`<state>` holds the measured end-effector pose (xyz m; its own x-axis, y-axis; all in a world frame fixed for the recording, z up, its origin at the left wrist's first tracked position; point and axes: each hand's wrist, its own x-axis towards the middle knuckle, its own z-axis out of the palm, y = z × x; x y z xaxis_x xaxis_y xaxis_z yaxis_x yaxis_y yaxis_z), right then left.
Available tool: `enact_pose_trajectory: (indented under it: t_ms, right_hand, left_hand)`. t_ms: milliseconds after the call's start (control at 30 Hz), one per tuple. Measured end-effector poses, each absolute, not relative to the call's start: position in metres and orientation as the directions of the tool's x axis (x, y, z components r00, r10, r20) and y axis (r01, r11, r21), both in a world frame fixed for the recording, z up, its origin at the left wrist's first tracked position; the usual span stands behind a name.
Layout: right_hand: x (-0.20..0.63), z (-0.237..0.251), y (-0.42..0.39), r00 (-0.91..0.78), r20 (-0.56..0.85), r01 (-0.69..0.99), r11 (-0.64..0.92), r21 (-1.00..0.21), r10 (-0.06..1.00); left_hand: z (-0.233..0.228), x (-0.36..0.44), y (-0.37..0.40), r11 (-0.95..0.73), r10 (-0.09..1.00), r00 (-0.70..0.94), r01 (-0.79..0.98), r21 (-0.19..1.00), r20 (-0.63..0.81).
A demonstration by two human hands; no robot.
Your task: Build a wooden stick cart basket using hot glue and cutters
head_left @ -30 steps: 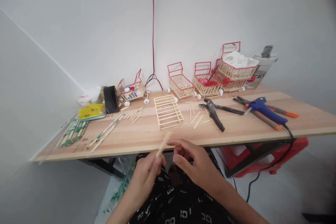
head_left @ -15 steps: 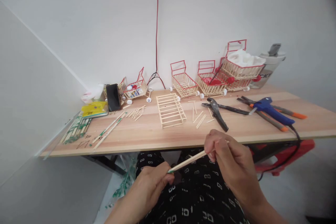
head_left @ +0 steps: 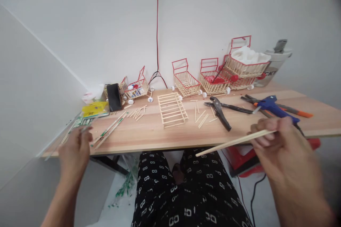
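Bamboo stick [head_left: 234,142] pinched in right hand [head_left: 279,142] fingers at 4 o'clock, held level off the tabletop [head_left: 149,136] edge. Left hand [head_left: 74,150] at 8 o'clock, fingers loosely curled by the stick packets [head_left: 80,122]; holding anything? can't tell. Step looks like readying a stick for cutting; next needs pliers [head_left: 221,111] at 1 o'clock. Beyond: frame [head_left: 172,110], loose sticks [head_left: 202,115], glue gun [head_left: 277,110], carts [head_left: 213,78] along wall. Nothing blocks the reach.
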<state>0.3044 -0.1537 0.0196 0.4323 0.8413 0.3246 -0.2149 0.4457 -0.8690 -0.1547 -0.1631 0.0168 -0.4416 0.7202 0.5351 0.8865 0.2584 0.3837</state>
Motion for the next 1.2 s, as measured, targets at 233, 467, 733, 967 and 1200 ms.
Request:
enact_pose_trajectory:
  t_ms: [233,467,733,967,1200]
  right_hand:
    - [0.280,0.002,-0.150,0.296,0.164,-0.378,0.273,-0.885,0.941]
    - [0.262,-0.015,-0.141,0.154,0.113,-0.295,0.155,-0.943,0.982]
    - [0.250,-0.020,-0.146,0.037,0.146,-0.107,0.149,-0.983,0.989]
    - [0.238,-0.033,-0.150,-0.226,0.100,0.069,0.118,-0.991,0.969]
    - [0.227,-0.031,-0.154,-0.308,0.124,0.098,0.161,-0.982,0.943]
  left_hand:
    - [0.036,-0.217,-0.102,0.214,0.744,-0.266,0.964,0.158,0.613]
    - [0.023,-0.082,-0.141,-0.258,0.763,-0.081,0.871,0.417,0.641]
    - [-0.019,0.052,-0.186,-0.035,0.888,0.447,0.309,0.950,-0.113]
    - [-0.035,0.059,-0.184,0.145,0.910,0.375,0.112,0.983,-0.177]
    - [-0.038,0.062,-0.190,0.092,0.939,0.324,0.096,0.991,-0.118]
